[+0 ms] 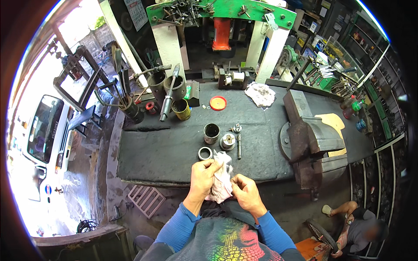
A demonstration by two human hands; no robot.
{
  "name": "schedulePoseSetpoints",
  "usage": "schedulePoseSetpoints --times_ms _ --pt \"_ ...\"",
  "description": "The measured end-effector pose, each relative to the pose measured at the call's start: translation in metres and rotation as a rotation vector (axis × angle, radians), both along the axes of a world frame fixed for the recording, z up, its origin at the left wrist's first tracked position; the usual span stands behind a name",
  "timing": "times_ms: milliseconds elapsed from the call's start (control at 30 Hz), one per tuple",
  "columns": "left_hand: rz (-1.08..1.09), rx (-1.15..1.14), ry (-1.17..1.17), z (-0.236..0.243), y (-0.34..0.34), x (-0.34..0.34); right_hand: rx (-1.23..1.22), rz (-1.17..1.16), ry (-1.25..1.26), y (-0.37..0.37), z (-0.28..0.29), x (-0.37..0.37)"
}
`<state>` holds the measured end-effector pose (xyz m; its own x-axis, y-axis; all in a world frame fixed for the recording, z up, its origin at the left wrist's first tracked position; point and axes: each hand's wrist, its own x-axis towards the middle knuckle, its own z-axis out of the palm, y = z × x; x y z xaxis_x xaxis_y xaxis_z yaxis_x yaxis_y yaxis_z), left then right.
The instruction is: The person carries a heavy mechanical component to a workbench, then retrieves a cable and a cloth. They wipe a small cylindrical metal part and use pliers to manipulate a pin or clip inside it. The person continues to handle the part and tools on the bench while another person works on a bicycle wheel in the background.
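Observation:
A crumpled white rag (222, 180) hangs between my hands at the near edge of the dark workbench (174, 148). My left hand (201, 180) pinches its left side, and my right hand (247, 192) has its fingers closed on the right side. Whether something is wrapped inside the cloth cannot be seen. Just beyond the rag lie a metal ring (205, 153), a hollow metal cylinder (211, 133) standing upright, a round metal part with a hole (227, 142), a slim metal pin (239, 146) and a small metal fitting (236, 128).
A large bench vise (313, 143) is on the right. Farther back are a red lid (218, 103), another rag (260, 94), a yellow can (181, 109) and a green press frame (222, 9). A person (363, 232) with a wheel sits low at right.

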<state>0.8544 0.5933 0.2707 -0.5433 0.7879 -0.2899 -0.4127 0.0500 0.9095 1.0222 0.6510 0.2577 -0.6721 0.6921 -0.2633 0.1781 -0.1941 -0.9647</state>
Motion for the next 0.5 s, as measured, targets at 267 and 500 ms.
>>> schedulePoseSetpoints --times_ms 267,500 --pt "0.292 0.225 -0.190 -0.019 0.005 -0.100 -0.075 0.045 -0.043 -0.023 0.022 0.050" --pt "-0.284 0.025 0.095 0.004 -0.027 -0.022 -0.103 -0.076 0.128 -0.002 0.026 0.026"
